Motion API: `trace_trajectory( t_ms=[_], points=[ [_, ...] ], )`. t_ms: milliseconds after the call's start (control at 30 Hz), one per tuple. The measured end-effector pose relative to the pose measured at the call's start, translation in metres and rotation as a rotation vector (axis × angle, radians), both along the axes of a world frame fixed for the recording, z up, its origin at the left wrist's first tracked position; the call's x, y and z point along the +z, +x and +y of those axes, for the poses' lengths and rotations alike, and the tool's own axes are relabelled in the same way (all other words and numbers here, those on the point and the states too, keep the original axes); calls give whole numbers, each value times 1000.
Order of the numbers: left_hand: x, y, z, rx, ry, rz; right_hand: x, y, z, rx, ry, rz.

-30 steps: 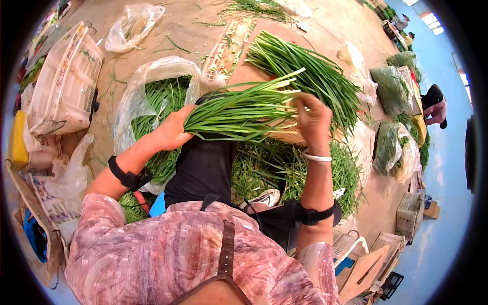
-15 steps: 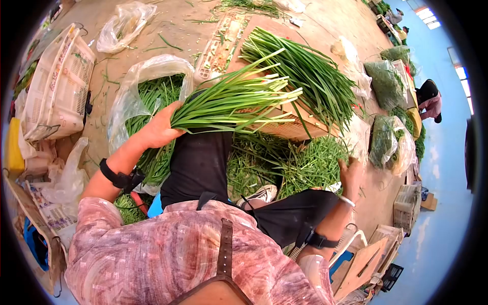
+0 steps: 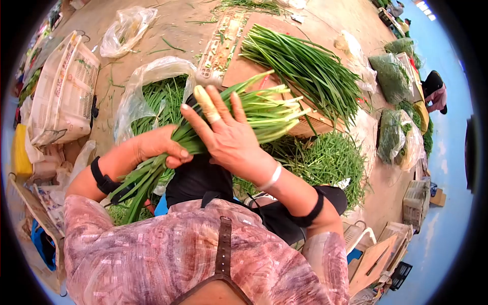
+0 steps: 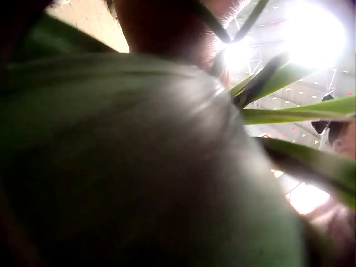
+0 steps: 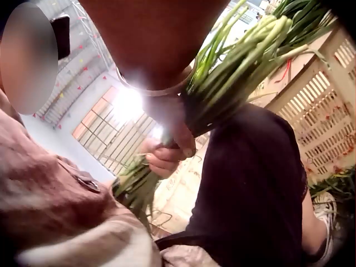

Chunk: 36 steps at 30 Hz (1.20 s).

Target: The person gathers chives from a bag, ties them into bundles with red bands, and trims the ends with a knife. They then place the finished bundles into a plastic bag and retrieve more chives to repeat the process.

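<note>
In the head view, a bag (image 3: pixel 128 109) holds greens (image 3: pixel 157 96); the left hand (image 3: pixel 161 145) grips the bunch (image 3: pixel 277 109) beneath the right hand (image 3: pixel 231 140), fingers spread. Left wrist: blurred leaves (image 4: pixel 139 167). Right wrist: the bunch passes through the left hand.

Right hand (image 3: pixel 231 140) splayed, left hand (image 3: pixel 163 145) curled

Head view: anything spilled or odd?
Yes. A few loose, thin green leaves lie on the tan floor, outside the open, clear plastic bag, so they look spilled. Also, one finger of the bare right hand wears a pale yellow cover; its other visible fingers look uncovered.
</note>
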<state>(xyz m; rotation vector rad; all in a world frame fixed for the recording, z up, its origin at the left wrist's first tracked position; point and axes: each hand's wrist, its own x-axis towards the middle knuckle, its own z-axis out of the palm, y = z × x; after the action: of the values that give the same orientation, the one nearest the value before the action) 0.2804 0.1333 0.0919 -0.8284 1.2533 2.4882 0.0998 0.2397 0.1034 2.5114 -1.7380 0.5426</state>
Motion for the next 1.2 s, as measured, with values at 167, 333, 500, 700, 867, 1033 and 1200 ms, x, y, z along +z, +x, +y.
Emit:
trace_trajectory(
  t_ms=[167,333,500,700,867,1033,1200],
  points=[
    [-7,22,16,24,290,-37,-45,19,-8,70,-30,-82],
    [4,32,24,77,382,-23,-50,25,-12,154,59,-145],
    [25,22,12,112,365,58,-32,2,-25,109,24,-311],
    [46,8,-85,79,-80,488,9,-86,-41,-88,-4,-779],
    [17,-37,-109,112,-379,459,36,-142,-26,-17,237,-1698],
    [-67,-129,-56,-163,117,663,11,-137,-28,194,165,-2021],
    [-76,-141,34,-226,576,778,-31,-130,-19,110,250,-2201]
  ],
)
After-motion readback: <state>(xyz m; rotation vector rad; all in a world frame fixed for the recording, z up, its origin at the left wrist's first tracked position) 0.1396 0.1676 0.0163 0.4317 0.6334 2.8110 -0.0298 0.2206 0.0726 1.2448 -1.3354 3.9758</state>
